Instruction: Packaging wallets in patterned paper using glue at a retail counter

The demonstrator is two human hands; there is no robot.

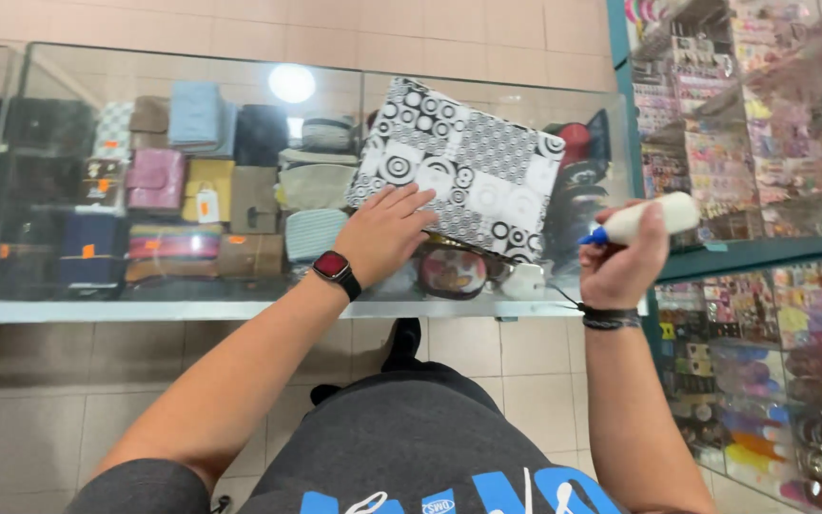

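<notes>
Black-and-white patterned box (463, 167) on glass counter (240, 309), your left hand (382, 233) flat on it, fingers spread, your right hand (620, 262) fisted round white glue bottle (644, 219) w/ blue tip.

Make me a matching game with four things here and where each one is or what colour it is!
Things:
1. box
2. glue bottle
3. watch
4. purse

Clues:
A. pink, inside the glass counter
B. black and white circles, lying on top of the counter
C. strapped on the wrist of the left hand
D. white with a blue tip, held in the right hand

Pairs: 1-B, 2-D, 3-C, 4-A
</notes>
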